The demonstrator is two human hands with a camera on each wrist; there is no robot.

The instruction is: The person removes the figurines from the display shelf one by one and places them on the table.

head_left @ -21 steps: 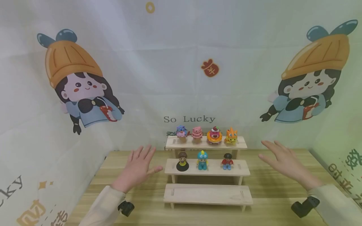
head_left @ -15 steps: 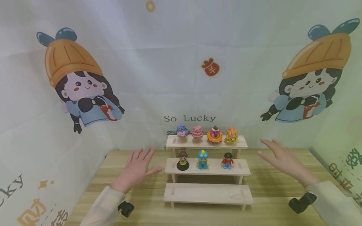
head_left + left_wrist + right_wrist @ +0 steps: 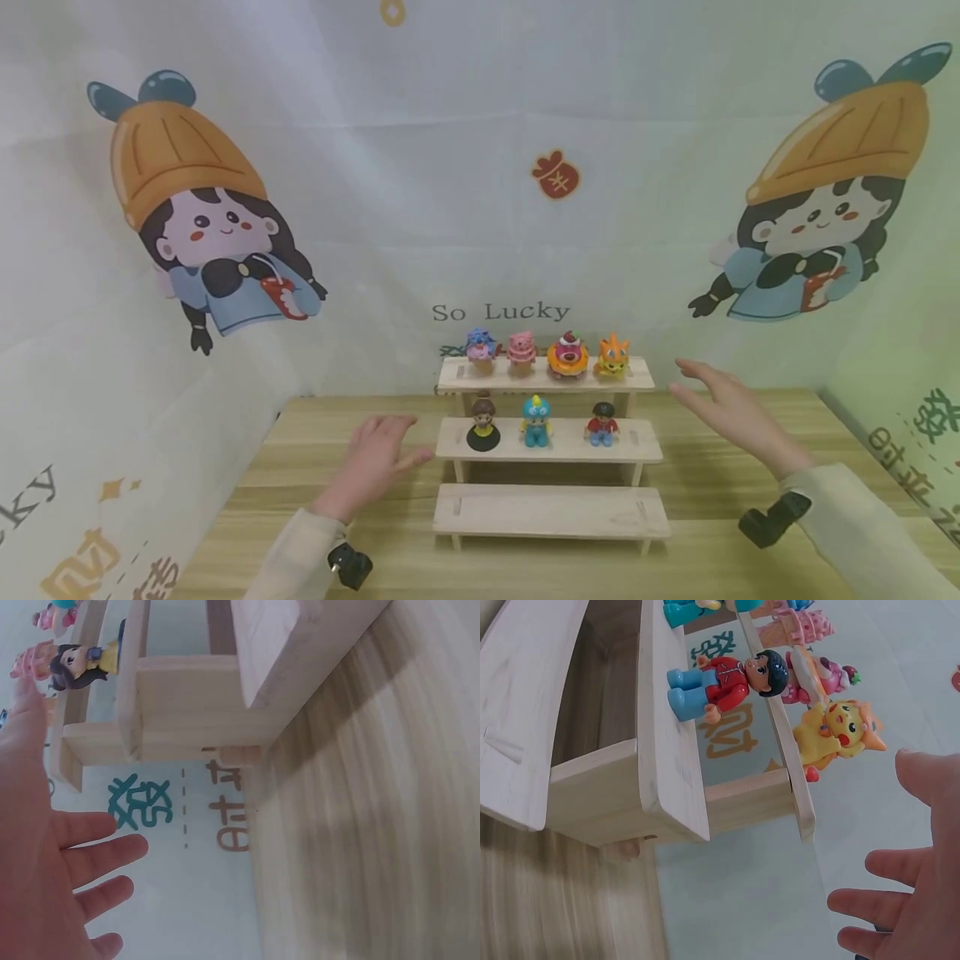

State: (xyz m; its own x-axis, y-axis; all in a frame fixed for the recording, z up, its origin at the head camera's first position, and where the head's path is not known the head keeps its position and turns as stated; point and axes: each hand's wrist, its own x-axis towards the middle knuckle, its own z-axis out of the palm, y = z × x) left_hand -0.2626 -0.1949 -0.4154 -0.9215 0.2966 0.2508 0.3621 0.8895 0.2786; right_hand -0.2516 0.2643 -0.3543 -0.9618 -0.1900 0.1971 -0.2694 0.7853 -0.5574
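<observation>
A three-tier wooden stand point(image 3: 547, 510) sits between my hands in the head view. Several small figures line its top tier, among them a blue ice-cream-cone figure point(image 3: 481, 352), a pink one point(image 3: 521, 354), a purple bear in an orange ring point(image 3: 567, 357) and an orange-and-yellow figure point(image 3: 612, 358). On the middle tier are a brown-haired doll point(image 3: 483, 423), a turquoise-suited doll point(image 3: 536, 423) and a red-jacketed doll point(image 3: 602, 427). Left of the stand, my left hand point(image 3: 375, 462) hovers with loosely bent fingers, holding nothing. To its right, my right hand point(image 3: 738, 417) hovers with fingers extended, also holding nothing.
The stand rests on a wood-grain tabletop point(image 3: 360, 554). White cloth point(image 3: 420, 192) printed with cartoon girls and lettering hangs behind and along both sides. A black camera mount is strapped on each wrist.
My left hand has dipped slightly, its fingers bending more. My right hand has shifted left, closer to the stand. The figures keep their places.
</observation>
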